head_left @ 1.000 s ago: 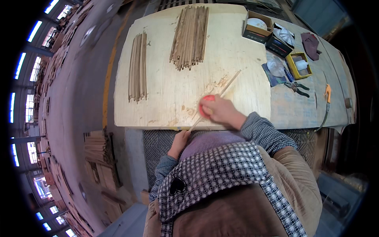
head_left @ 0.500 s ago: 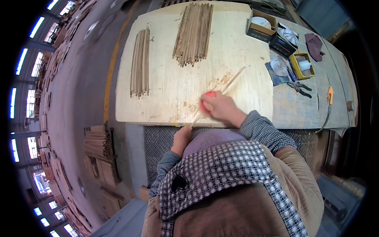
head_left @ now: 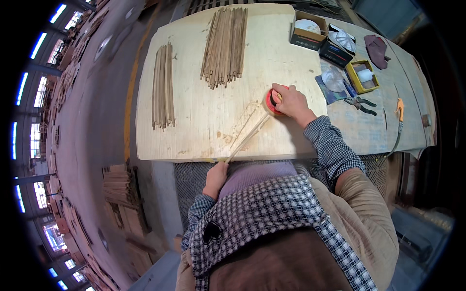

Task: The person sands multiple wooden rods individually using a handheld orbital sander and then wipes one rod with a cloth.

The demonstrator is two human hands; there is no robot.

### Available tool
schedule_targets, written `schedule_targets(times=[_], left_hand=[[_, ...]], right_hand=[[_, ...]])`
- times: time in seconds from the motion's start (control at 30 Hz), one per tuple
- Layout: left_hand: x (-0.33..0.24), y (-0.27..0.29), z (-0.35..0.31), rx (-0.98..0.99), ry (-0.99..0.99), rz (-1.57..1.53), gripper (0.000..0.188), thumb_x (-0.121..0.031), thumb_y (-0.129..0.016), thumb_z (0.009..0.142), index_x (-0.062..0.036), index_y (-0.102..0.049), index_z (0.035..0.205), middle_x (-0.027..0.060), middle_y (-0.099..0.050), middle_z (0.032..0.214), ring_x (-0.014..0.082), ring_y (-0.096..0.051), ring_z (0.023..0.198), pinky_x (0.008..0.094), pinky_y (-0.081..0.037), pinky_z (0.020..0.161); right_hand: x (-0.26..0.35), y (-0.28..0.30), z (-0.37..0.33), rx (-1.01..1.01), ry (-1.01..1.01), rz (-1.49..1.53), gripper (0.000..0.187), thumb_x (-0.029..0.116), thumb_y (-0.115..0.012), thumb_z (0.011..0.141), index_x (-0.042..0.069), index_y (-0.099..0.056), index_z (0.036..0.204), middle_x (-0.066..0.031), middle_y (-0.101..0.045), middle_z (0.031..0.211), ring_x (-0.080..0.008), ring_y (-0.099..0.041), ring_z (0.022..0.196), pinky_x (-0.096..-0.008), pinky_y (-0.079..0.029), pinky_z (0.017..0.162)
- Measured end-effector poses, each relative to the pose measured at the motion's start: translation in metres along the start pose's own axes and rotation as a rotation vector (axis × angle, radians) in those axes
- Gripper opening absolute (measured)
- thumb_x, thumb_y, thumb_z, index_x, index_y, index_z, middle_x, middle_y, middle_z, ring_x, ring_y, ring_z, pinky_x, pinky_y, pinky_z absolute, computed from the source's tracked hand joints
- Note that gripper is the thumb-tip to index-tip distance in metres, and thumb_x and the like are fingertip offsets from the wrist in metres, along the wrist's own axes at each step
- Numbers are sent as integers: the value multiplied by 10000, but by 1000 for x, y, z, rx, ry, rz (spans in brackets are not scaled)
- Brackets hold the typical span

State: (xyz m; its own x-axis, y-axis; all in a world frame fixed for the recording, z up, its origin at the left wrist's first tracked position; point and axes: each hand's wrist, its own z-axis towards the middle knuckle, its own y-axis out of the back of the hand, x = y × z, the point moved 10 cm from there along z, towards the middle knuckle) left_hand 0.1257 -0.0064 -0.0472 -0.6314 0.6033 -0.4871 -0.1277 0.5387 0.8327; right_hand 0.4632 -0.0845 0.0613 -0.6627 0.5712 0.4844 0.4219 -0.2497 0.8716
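My left hand (head_left: 215, 180) is closed on the near end of a thin wooden stick (head_left: 250, 137) at the front edge of the pale board (head_left: 191, 140). The stick slants away over the board toward the right. At its far end my right hand (head_left: 293, 104) grips a round red pad (head_left: 270, 102) with a dark middle; its underside is hidden. Brownish dust and stains mark the board beside the stick. Farther back lie a large bundle of thin wooden sticks (head_left: 224, 46) and, to its left, a smaller bundle of sticks (head_left: 163, 87).
At the back right stand two open cardboard boxes (head_left: 307, 38) and a yellow box (head_left: 370, 87) holding a white roll. Pliers (head_left: 361, 105), a dark red cloth (head_left: 376, 51) and an orange-handled tool (head_left: 399, 110) lie at the right. Stacked wood (head_left: 119, 186) stands on the floor at left.
My right hand has moved the red pad away from me and rightward, up the stick to its far end. My left hand keeps its hold. The view has shifted a little.
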Motion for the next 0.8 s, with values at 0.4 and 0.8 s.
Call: schedule_targets(times=[0.4, 0.8], left_hand=[[-2, 2, 1, 114, 65, 34, 309, -295, -444, 946, -11, -516, 850, 250, -599, 796, 442, -574, 738, 528, -439, 647], [3, 0, 0, 89, 53, 2, 230, -247, -470, 919, -38, -562, 890, 217, -612, 824, 417, -585, 802, 511, -454, 683]], right_hand=[[78, -50, -52, 203, 248, 119, 476, 224, -635, 783, 236, -517, 1243, -227, -538, 1079, -358, -614, 890, -438, -512, 764], [27, 9, -16, 40, -22, -16, 396, 277, -550, 812, 241, -523, 1205, -244, -565, 992, -411, -605, 847, -462, -496, 751]])
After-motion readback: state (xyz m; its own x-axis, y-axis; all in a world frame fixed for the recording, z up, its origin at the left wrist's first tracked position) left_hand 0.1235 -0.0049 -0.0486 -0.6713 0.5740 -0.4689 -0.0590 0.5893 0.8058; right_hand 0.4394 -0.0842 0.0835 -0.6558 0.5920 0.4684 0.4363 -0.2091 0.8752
